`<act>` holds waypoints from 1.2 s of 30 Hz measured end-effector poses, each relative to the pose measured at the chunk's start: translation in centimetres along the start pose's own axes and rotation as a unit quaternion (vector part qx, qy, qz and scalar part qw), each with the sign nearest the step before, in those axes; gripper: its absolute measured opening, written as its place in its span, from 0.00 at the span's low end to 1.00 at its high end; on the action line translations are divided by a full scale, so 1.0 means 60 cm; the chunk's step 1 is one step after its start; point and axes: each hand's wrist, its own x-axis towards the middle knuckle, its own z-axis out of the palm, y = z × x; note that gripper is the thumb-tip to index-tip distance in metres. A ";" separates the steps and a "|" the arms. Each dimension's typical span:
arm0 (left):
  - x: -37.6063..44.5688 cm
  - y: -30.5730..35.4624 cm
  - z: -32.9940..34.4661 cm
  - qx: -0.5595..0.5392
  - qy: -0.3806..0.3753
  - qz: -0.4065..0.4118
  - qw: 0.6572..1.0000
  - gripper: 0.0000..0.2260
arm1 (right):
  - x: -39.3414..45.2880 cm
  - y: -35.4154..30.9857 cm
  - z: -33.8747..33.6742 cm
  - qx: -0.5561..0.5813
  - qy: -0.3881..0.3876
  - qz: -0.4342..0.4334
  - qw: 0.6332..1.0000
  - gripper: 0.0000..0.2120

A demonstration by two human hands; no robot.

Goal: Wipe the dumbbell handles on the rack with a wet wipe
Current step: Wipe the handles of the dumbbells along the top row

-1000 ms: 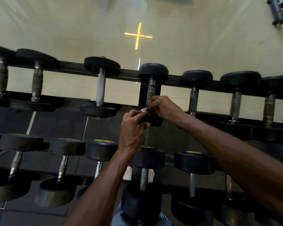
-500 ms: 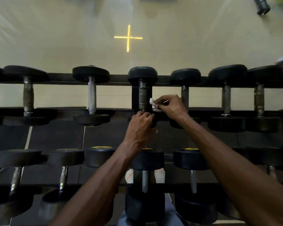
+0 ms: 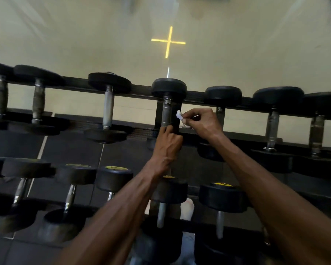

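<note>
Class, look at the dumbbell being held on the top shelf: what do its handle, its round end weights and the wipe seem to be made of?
Handle: likely steel, dull grey, with a slight sheen and darker worn patches.
End weights: probably rubber-coated, matte black with rounded edges and no glare.
Wipe: thin white cloth-like or paper sheet, crumpled, pinched in the right hand.
The left hand grips the handle's near end.

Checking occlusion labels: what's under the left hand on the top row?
The left hand grips the lower end of the middle dumbbell's handle. That dumbbell's near head is almost fully covered by the hand; only a dark edge shows.
</note>
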 end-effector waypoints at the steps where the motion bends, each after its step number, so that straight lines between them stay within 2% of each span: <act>1: -0.009 -0.012 -0.001 -0.069 0.024 -0.002 0.997 0.11 | -0.002 -0.002 0.000 -0.005 -0.004 0.000 1.000 0.06; 3: -0.033 -0.028 -0.009 -0.222 0.049 -0.024 0.973 0.19 | -0.005 -0.002 0.000 -0.017 -0.013 0.002 1.000 0.06; 5: -0.055 -0.036 -0.016 -0.296 0.044 -0.052 0.953 0.23 | -0.009 -0.007 0.005 -0.032 -0.030 -0.007 0.999 0.06; 10: -0.066 -0.044 -0.012 -0.268 0.066 -0.030 0.961 0.25 | -0.011 -0.026 0.026 -0.100 -0.073 -0.060 0.990 0.06; 13: -0.090 -0.038 -0.012 -0.239 0.101 -0.043 0.965 0.26 | -0.020 -0.026 0.054 -0.177 -0.112 -0.116 0.971 0.07; 18: -0.130 -0.036 0.007 -0.269 0.191 -0.128 0.935 0.23 | -0.028 -0.042 0.082 -0.290 -0.143 -0.229 0.918 0.07; 20: -0.132 -0.038 0.010 -0.275 0.200 -0.149 0.928 0.23 | -0.024 -0.051 0.086 -0.307 -0.174 -0.279 0.893 0.09; 23: -0.132 -0.046 0.005 -0.266 0.193 -0.136 0.934 0.23 | -0.011 -0.057 0.081 -0.353 -0.223 -0.361 0.834 0.09; 25: -0.129 -0.049 0.003 -0.261 0.190 -0.132 0.937 0.23 | 0.023 -0.069 0.071 -0.358 -0.179 -0.356 0.844 0.08; 27: -0.127 -0.045 0.003 -0.262 0.191 -0.137 0.936 0.23 | 0.058 -0.083 0.069 -0.340 -0.071 -0.326 0.879 0.07; 28: -0.127 -0.042 0.004 -0.263 0.191 -0.138 0.936 0.23 | 0.063 -0.088 0.075 -0.340 -0.040 -0.320 0.883 0.07; 30: -0.127 -0.041 0.005 -0.260 0.196 -0.135 0.936 0.22 | 0.046 -0.084 0.100 -0.368 -0.070 -0.337 0.864 0.09; 32: -0.127 -0.044 0.004 -0.262 0.199 -0.130 0.935 0.21 | 0.010 -0.071 0.116 -0.415 -0.145 -0.376 0.816 0.09; 33: -0.127 -0.044 0.003 -0.262 0.196 -0.129 0.936 0.21 | 0.004 -0.069 0.114 -0.426 -0.148 -0.381 0.807 0.08; 36: -0.125 -0.047 0.000 -0.261 0.190 -0.133 0.937 0.22 | 0.041 -0.077 0.103 -0.403 -0.009 -0.350 0.846 0.07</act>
